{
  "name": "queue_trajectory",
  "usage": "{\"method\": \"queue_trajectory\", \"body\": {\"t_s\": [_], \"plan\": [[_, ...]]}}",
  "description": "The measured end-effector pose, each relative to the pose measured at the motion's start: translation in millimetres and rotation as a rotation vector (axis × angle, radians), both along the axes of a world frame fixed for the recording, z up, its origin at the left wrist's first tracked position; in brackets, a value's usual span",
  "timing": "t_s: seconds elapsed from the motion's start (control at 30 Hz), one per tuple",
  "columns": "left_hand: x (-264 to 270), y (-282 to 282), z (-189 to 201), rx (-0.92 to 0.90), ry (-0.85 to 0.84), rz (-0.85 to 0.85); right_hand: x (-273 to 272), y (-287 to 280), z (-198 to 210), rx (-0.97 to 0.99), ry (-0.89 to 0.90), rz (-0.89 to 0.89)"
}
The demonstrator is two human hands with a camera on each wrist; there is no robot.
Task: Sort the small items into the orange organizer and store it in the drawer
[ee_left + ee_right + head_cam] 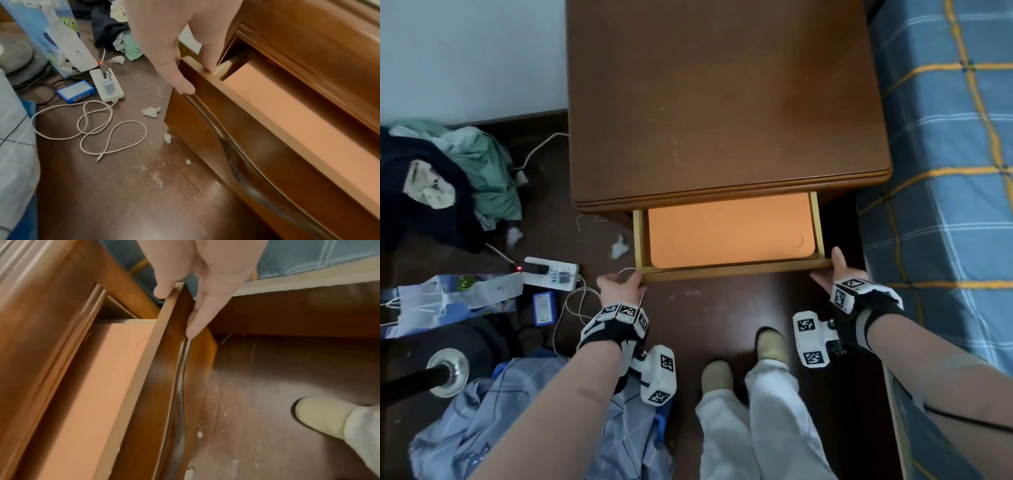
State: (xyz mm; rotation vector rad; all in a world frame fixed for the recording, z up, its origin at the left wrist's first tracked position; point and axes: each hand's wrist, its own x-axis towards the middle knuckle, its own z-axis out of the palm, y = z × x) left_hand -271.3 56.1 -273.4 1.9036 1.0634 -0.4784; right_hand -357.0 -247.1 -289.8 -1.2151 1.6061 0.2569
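The orange organizer, lid closed, lies flat inside the partly open drawer of a brown nightstand. My left hand pinches the drawer front's left corner, and my right hand pinches its right corner. The left wrist view shows the left hand with its thumb on the top edge and fingers on the front face beside the organizer. The right wrist view shows my right hand holding the drawer front the same way. No small items show.
A bed with a blue checked cover stands close on the right. On the dark floor at left lie a power strip, a looped white cable, a blue box, a paper bag and clothes. My slippered feet stand before the drawer.
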Motion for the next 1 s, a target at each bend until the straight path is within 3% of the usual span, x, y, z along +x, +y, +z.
{"method": "queue_trajectory", "body": {"t_s": [0.13, 0.33, 0.6, 0.77, 0.87, 1.0], "plan": [[12, -7, -14, 0.019, -0.099, -0.029, 23, -3, -8, 0.131, -0.357, -0.505], [27, -20, -23, 0.066, -0.206, -0.188, 58, -1, -10, 0.171, -0.514, -0.667], [59, -36, -18, 0.016, -0.24, -0.254, 94, -6, -1, 0.289, -0.587, -0.558], [60, -37, -14, -0.001, -0.153, -0.321, 91, -2, 9, 0.278, -0.553, -0.489], [65, -37, 6, 0.012, -0.078, -0.37, 96, -5, 29, 0.248, -0.447, -0.387], [73, -48, 59, 0.053, 0.057, -0.446, 109, -25, 69, 0.113, -0.153, -0.24]]}}
